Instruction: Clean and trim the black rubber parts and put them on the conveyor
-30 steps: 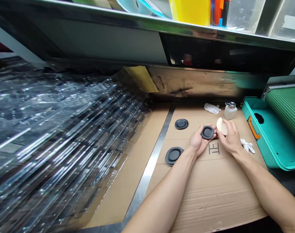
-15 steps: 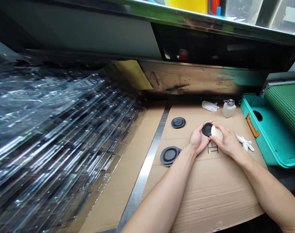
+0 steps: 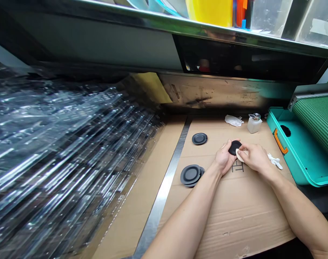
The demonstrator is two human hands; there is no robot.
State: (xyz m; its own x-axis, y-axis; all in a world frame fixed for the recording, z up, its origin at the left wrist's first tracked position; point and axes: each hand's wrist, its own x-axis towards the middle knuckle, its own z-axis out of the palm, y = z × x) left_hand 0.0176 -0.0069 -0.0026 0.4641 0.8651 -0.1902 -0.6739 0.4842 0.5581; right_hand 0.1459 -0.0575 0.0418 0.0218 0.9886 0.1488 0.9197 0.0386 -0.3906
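Note:
My left hand (image 3: 223, 159) is closed round a small black round disc (image 3: 234, 147), held just above the cardboard sheet (image 3: 234, 201). My right hand (image 3: 254, 157) pinches a cream-coloured pad (image 3: 239, 156) and presses it against the disc's near edge. The two hands touch at the disc. A single black disc (image 3: 199, 138) lies flat on the cardboard behind and left of my hands. A small stack of black discs (image 3: 191, 175) lies to the left of my left wrist.
A big pile of clear plastic trays (image 3: 58, 158) fills the left side. A metal strip (image 3: 164, 190) runs between cardboard sheets. A small pump bottle (image 3: 254, 123) and a crumpled white cloth (image 3: 234, 120) sit at the back; a teal bin (image 3: 301, 151) stands right, with another white cloth (image 3: 275, 161) beside it.
The pad went from beside the disc, to over its face, to its lower edge now. My left hand has tilted the disc more upright. The camera view shifted slightly.

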